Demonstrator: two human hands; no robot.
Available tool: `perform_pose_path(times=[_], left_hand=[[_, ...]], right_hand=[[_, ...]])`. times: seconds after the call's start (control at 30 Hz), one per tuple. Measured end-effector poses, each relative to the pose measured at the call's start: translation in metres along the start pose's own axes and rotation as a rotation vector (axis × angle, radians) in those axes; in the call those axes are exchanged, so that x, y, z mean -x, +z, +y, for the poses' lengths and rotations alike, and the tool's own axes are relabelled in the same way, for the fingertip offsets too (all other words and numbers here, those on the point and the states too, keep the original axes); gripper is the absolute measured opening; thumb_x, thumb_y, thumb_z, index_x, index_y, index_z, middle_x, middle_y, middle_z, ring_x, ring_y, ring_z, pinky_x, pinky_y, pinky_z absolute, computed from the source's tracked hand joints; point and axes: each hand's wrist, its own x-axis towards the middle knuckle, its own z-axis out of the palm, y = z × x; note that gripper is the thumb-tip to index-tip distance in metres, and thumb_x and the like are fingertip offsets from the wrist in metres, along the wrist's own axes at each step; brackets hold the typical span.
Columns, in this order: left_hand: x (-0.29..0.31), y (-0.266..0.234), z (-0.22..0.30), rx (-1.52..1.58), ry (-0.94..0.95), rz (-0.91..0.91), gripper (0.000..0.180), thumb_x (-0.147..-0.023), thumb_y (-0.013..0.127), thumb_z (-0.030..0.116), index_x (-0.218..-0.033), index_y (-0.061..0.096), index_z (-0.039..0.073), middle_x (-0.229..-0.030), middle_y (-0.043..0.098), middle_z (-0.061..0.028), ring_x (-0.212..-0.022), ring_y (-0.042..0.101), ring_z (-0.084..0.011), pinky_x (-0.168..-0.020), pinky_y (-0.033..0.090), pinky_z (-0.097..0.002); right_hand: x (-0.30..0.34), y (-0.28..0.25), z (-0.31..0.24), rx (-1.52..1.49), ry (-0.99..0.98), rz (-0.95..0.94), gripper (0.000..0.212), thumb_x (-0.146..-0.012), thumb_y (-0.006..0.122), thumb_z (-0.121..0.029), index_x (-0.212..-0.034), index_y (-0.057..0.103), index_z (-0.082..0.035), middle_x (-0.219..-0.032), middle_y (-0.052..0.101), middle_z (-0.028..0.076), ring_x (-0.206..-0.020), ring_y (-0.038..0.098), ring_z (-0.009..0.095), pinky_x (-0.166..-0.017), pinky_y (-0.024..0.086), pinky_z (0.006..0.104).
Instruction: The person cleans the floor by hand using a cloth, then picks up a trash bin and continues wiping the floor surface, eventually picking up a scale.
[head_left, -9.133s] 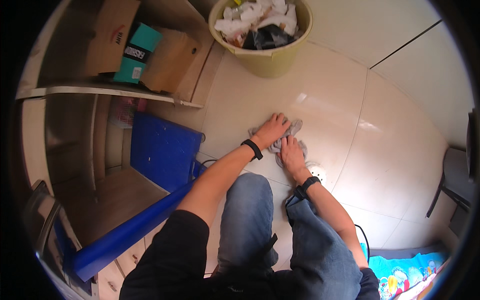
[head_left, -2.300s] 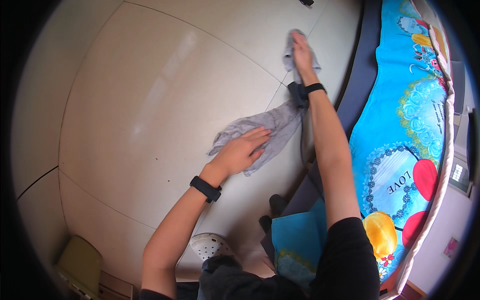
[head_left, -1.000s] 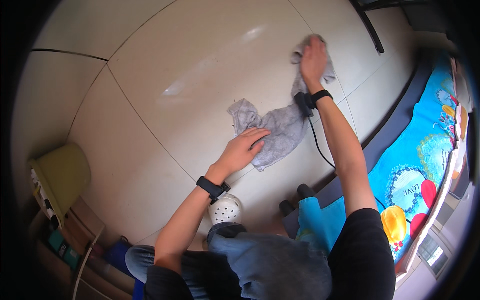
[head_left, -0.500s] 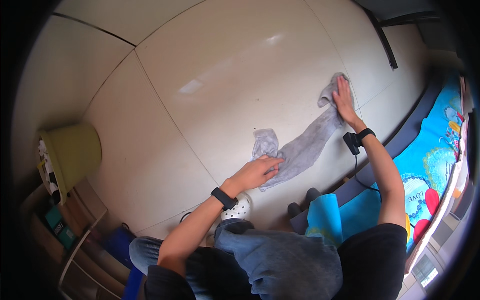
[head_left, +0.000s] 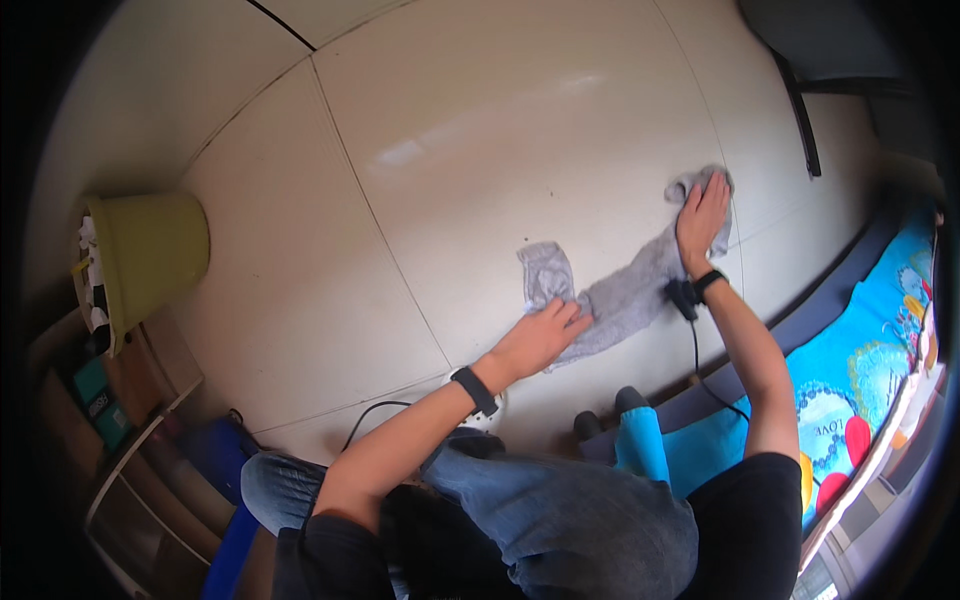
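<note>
A long grey cloth lies on the pale tiled floor, stretched between my hands, with a folded flap at its left end and a bunched far right end. My left hand rests on the near left part with its fingers spread over the fabric. On the far right end my right hand presses flat, fingers stretched out and pointing away from me. Both wrists wear black bands; a small black device with a cable sits by the right one. The cloth's surface under my palms is hidden.
An olive-green bin stands at the left, above a shelf with a teal box. Blue patterned fabric runs along the right side. A dark furniture leg lies at the far right. A white perforated shoe shows near my knee.
The view has shifted and turned slightly. My right hand has turned on the cloth, its wrist swinging left and its fingers now pointing more to the right. Both hands remain on the cloth.
</note>
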Motion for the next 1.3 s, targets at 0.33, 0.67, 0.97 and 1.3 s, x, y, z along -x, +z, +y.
perform_pose_path(times=[0.33, 0.67, 0.97, 1.3], left_hand=[[-0.014, -0.056, -0.052, -0.278, -0.243, 0.263, 0.042, -0.094, 0.053, 0.038, -0.126, 0.054, 0.011, -0.144, 0.035, -0.0170, -0.139, 0.027, -0.0306, -0.109, 0.019, -0.0594], [-0.073, -0.062, -0.071, -0.462, -0.633, 0.609, 0.077, -0.090, 0.055, 0.050, -0.142, 0.034, -0.002, -0.152, 0.020, -0.0282, -0.143, 0.015, -0.0411, -0.106, 0.009, -0.0704], [-0.100, -0.104, -0.129, -0.581, -0.405, 0.623, 0.082, -0.088, 0.055, 0.055, -0.147, 0.030, 0.003, -0.153, 0.023, -0.0227, -0.143, 0.019, -0.0364, -0.107, 0.013, -0.0682], [-0.113, -0.156, -0.193, -0.492, -0.295, 0.566, 0.063, -0.097, 0.044, 0.042, -0.146, 0.034, 0.005, -0.156, 0.024, -0.0115, -0.146, 0.014, -0.0238, -0.115, 0.005, -0.0555]], right_hand=[[0.023, 0.001, -0.081, -0.010, 0.538, -0.210, 0.064, -0.098, 0.042, -0.035, -0.147, 0.025, 0.003, -0.156, 0.020, 0.020, -0.145, 0.013, 0.037, -0.114, 0.014, 0.0512], [0.072, -0.021, -0.171, -0.393, 0.399, -0.328, 0.068, -0.100, 0.040, -0.039, -0.149, 0.018, 0.004, -0.158, 0.012, 0.020, -0.147, 0.003, 0.037, -0.115, 0.002, 0.0507], [0.111, -0.050, -0.217, -0.408, 0.091, -0.576, 0.120, -0.071, 0.077, -0.051, -0.150, 0.005, 0.004, -0.158, 0.001, 0.022, -0.146, -0.004, 0.040, -0.114, 0.002, 0.0540], [-0.083, 0.060, -0.213, -0.196, -0.231, -0.281, 0.124, -0.059, 0.082, -0.055, -0.148, 0.019, 0.003, -0.154, 0.023, 0.022, -0.144, 0.016, 0.036, -0.112, 0.018, 0.0541]])
